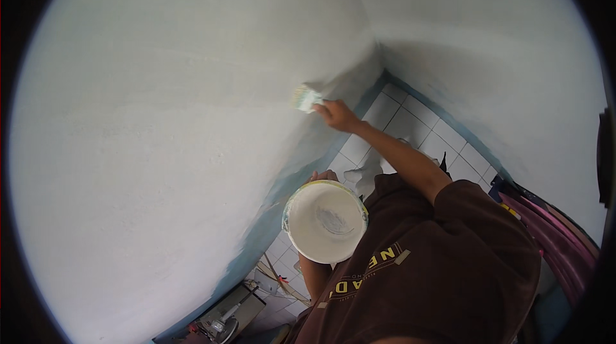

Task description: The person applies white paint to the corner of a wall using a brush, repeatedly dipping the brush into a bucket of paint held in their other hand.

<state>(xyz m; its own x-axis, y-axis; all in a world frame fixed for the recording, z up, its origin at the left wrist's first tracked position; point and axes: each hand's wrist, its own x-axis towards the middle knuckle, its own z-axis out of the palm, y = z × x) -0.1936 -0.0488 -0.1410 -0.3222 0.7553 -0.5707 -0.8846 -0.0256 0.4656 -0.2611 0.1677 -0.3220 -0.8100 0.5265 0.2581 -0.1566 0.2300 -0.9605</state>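
Note:
My right hand [339, 115] grips a wide paintbrush [308, 98] smeared with white and pale green paint. Its bristles lie against the wall [183, 118] on the left, which is coated white above a blue lower band [260, 224]. Close to my body, my left hand [326, 175] supports a white plastic bucket [327, 243] from below and its far side. Most of that hand is hidden behind the bucket. Inside, a little white paint [333, 220] lies on the bottom, and dried paint marks the rim.
A second white wall [481, 70] meets the first at a corner ahead. White square tiles [402, 123] cover the floor. Pink cloth [544, 228] hangs at the right. At lower left stand a box-like appliance [231, 312] and thin sticks [279, 276].

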